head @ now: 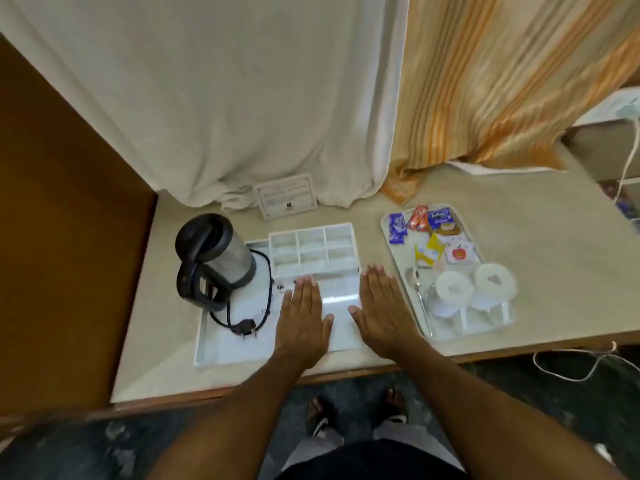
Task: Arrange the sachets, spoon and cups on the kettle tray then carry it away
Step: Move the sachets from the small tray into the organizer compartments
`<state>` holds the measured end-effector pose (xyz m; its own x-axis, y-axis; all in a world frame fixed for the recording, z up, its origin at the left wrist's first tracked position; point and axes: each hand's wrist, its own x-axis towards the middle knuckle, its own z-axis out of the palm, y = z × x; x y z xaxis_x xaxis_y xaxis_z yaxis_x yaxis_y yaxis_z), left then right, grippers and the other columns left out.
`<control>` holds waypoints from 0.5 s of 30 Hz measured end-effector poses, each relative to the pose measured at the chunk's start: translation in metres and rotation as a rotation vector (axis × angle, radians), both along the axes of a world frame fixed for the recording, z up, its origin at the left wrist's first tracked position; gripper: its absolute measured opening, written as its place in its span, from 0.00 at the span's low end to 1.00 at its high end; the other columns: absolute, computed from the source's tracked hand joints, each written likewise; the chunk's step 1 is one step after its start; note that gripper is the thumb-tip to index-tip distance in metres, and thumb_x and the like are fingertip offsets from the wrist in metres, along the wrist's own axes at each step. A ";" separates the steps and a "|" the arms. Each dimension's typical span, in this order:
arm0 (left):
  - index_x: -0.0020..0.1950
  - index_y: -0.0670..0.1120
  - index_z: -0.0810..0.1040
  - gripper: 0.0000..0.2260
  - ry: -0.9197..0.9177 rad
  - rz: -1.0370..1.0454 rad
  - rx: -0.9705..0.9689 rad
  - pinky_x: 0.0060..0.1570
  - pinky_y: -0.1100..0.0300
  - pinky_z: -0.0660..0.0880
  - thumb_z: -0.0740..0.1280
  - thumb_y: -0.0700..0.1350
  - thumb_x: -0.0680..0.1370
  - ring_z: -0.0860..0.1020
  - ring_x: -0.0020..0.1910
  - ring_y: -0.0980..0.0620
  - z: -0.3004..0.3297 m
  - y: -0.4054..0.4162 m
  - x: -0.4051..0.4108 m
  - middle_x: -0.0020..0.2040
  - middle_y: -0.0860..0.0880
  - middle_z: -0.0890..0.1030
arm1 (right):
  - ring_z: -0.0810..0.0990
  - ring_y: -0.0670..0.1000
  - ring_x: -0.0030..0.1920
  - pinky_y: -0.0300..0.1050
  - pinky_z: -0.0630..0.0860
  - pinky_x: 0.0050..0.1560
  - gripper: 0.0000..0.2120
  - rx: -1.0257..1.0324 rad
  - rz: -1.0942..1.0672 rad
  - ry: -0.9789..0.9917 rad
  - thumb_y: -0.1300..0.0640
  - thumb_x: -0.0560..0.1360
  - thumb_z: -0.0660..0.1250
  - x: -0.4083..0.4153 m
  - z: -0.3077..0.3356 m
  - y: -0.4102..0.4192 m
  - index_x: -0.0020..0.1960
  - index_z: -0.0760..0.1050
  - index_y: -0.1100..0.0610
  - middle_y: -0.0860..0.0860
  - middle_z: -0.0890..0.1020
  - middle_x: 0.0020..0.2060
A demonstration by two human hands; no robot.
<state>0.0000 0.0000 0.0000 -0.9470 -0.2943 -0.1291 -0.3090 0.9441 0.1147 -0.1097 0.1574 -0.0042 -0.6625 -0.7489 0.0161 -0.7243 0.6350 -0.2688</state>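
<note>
Sachets, spoon, cups in side tray, kettle tray compartments empty

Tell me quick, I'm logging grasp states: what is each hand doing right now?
Left hand: open, fingers flat, holding nothing, over the white kettle tray.
Right hand: open, fingers flat, holding nothing, at the tray's right edge.

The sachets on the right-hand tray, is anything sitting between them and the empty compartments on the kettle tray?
Nothing visible. The sachets lie on the steel tray to the right; the compartments on the kettle tray are open and empty, with bare counter between. Both hands, left hand and right hand, hover flat nearer the front edge, off that path.
</note>
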 end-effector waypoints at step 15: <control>0.78 0.36 0.47 0.34 -0.020 -0.001 0.004 0.76 0.45 0.45 0.47 0.58 0.81 0.42 0.79 0.41 -0.038 0.002 0.007 0.79 0.37 0.46 | 0.76 0.63 0.57 0.53 0.73 0.55 0.16 -0.356 -0.609 -0.159 0.53 0.77 0.61 -0.118 0.045 -0.028 0.58 0.74 0.64 0.63 0.79 0.56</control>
<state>0.0068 0.0018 -0.0376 -0.9445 -0.2924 -0.1497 -0.3101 0.9440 0.1123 -0.2273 0.1299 0.0405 -0.9751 -0.2137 0.0592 -0.2052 0.7680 -0.6067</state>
